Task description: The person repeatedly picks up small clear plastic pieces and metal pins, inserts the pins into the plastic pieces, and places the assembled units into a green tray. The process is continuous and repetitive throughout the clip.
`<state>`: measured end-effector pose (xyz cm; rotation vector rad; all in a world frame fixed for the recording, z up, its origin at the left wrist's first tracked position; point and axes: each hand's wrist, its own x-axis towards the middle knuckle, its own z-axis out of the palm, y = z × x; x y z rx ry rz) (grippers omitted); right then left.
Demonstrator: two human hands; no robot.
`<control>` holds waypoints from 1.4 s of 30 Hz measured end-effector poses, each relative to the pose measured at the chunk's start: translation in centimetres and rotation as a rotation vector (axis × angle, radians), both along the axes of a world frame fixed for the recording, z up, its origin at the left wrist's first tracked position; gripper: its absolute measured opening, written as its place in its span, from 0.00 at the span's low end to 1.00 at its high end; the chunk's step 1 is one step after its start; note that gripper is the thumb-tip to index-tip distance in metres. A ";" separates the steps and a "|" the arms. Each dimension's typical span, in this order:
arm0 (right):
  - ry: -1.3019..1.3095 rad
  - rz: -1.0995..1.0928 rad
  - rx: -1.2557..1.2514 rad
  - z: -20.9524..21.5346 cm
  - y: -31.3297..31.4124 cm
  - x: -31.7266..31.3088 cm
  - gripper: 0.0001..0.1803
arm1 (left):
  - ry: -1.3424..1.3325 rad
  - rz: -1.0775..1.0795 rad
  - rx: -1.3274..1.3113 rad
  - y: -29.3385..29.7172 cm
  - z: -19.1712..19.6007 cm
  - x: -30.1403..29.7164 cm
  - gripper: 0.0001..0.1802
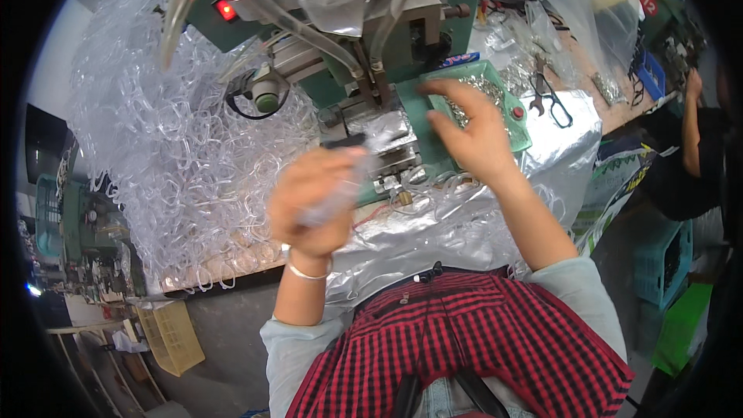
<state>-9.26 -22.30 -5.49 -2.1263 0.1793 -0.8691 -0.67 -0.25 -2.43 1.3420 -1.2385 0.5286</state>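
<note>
At the green machine (pixel 378 85), L hand (pixel 308 201) grips blurred clear plastic (pixel 338 195) while R hand (pixel 474 133) hovers, spread, by tray (pixel 520 136) w/ small metal pcs (pixel 486 85), prob. set close for quick reach.

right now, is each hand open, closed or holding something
Left hand: closed on clear plastic, blurred.
Right hand: open, fingers apart, at the green tray.

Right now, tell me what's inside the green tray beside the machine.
The green tray holds small, shiny metal pieces. The right hand covers part of its near left side, so what lies there, and beneath the top pieces, cannot be seen.
</note>
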 end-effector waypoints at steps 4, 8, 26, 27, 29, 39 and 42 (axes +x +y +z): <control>0.320 -0.468 -0.425 -7.3 -5.5 -1.2 0.16 | -0.435 0.047 0.204 -1.7 -1.7 -0.2 0.10; 0.163 -0.405 -0.439 -9.2 -6.7 -1.6 0.09 | -0.549 0.064 0.186 -2.2 -3.0 0.4 0.10; -0.256 -0.260 0.743 -8.7 -5.1 -0.1 0.10 | -0.230 0.766 1.121 14.7 -5.8 1.0 0.13; -0.254 -0.236 0.729 -8.3 -4.6 0.9 0.10 | -0.201 0.740 1.141 15.4 -6.8 1.7 0.14; -0.220 -0.168 0.717 -7.7 -3.9 1.7 0.09 | -0.154 0.693 1.184 15.6 -7.1 3.1 0.16; -0.056 -0.363 0.121 -7.0 -4.6 -2.6 0.07 | 0.858 0.576 0.238 13.0 -11.1 8.5 0.11; 0.010 -0.410 0.139 -7.3 -4.7 -5.1 0.06 | 0.790 0.664 0.053 12.0 -11.5 7.4 0.12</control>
